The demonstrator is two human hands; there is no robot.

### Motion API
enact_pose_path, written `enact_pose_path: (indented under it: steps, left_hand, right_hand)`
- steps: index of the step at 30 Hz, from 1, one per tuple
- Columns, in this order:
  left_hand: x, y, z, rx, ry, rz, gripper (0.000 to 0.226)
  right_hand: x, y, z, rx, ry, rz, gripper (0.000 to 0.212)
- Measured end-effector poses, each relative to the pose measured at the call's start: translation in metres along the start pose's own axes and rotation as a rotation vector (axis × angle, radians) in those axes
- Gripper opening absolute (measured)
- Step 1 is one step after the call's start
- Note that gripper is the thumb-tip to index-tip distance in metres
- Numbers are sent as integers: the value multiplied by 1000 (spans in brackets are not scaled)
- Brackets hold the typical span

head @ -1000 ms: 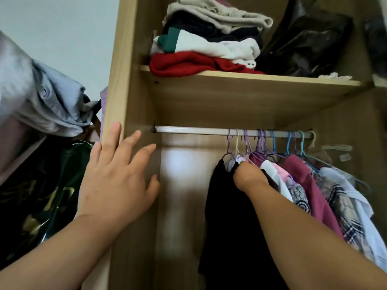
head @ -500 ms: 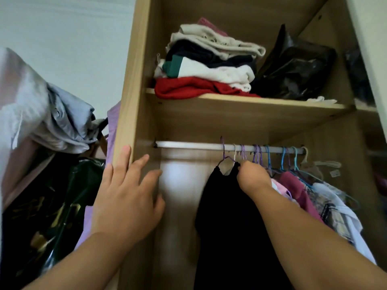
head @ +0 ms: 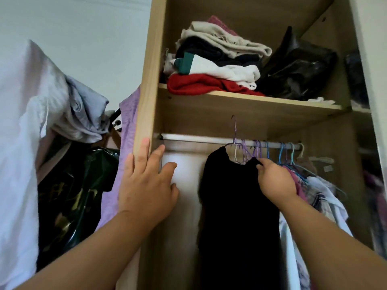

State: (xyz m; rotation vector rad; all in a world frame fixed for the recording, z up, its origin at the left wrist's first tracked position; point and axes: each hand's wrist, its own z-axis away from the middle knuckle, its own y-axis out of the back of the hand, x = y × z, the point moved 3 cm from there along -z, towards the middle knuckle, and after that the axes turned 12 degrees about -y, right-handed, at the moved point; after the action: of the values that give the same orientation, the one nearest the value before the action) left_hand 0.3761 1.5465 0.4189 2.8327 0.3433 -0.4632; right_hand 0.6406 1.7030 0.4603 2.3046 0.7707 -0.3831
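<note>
A black garment (head: 238,206) hangs on a purple wire hanger (head: 234,135) whose hook is lifted above the metal rail (head: 199,138) of an open wooden wardrobe. My right hand (head: 276,181) grips the garment's right shoulder, its fingers curled round the cloth and hanger. My left hand (head: 146,181) rests flat with spread fingers against the wardrobe's left side panel (head: 146,80). Several more clothes on coloured hangers (head: 284,151) are bunched at the rail's right end, behind my right hand.
The shelf (head: 251,99) above the rail carries a stack of folded clothes (head: 211,65) and a black plastic bag (head: 299,72). Left of the wardrobe hang pale garments (head: 31,122), a lilac cloth (head: 127,126) and a dark glossy bag (head: 73,195).
My right hand has raised the black garment, so its purple hook now stands clear above the rail. My left hand has slid a little higher on the side panel. The camera tilted upward.
</note>
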Motion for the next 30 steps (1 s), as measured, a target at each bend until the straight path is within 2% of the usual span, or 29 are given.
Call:
enact_pose_path:
  steps: [5, 7, 11, 15, 20, 24, 27, 30]
  left_hand:
    - [45, -10, 4, -10, -100, 214, 54]
    - [76, -26, 7, -90, -110, 401, 58]
    - [135, -76, 22, -359, 12, 768, 66]
    - [177, -112, 45, -517, 90, 1019, 58]
    - [227, -108, 92, -560, -136, 1346, 25]
    - [250, -73, 142, -522, -262, 1661, 17]
    - [254, -40, 181, -465, -390, 1812, 17]
    - [251, -11, 215, -431, -508, 1890, 14]
  right_hand:
    - [48, 42, 71, 226, -12, 48, 24]
    - [61, 58, 114, 228, -26, 76, 26]
    - [69, 83, 204, 150, -62, 143, 25]
    - [62, 107, 285, 48, -181, 122, 36]
    - [43, 129, 375, 133, -409, 244, 31]
    - [21, 128, 460, 178, -721, 470, 23]
    - [-14, 117, 532, 288, -927, 633, 21]
    - [-48, 96, 591, 405, -1039, 655, 21]
